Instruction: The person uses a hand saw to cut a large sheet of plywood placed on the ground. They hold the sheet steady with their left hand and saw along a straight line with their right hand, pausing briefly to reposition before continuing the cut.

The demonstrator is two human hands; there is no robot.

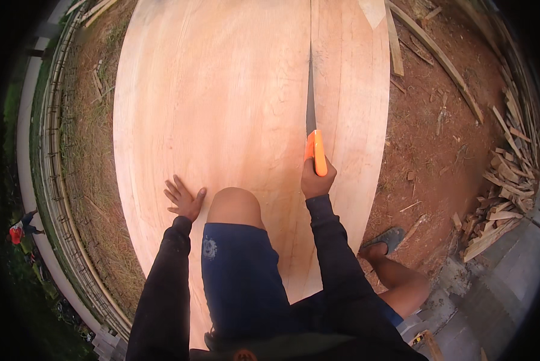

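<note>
A person is kneeling on a large pale plywood sheet (222, 102) lying on reddish bare ground, seen from above through a head camera that is bending the sheet's edges into curves. The right hand (315, 180) is wrapping all its fingers tightly around the orange handle of a handsaw (314, 135), and the saw's dark blade is running straight away from the person along a long cut line in the sheet, toward the far edge. A narrow strip of plywood (351, 108) is lying to the right of that cut. The left hand (184, 198) is resting flat on the sheet just beside the person's bare knee (237, 204), with its fingers spread apart and pressing down on the wood. Both arms are wearing dark long sleeves, and the person is wearing dark blue shorts. The other foot, in a sandal (387, 239), is standing on the dirt to the right of the sheet. Wood offcuts (501, 198) are lying in a heap at the right edge, and a long plank (438, 57) is lying on the ground near the top right. A fence of thin poles (56, 180) is curving along the left side.
</note>
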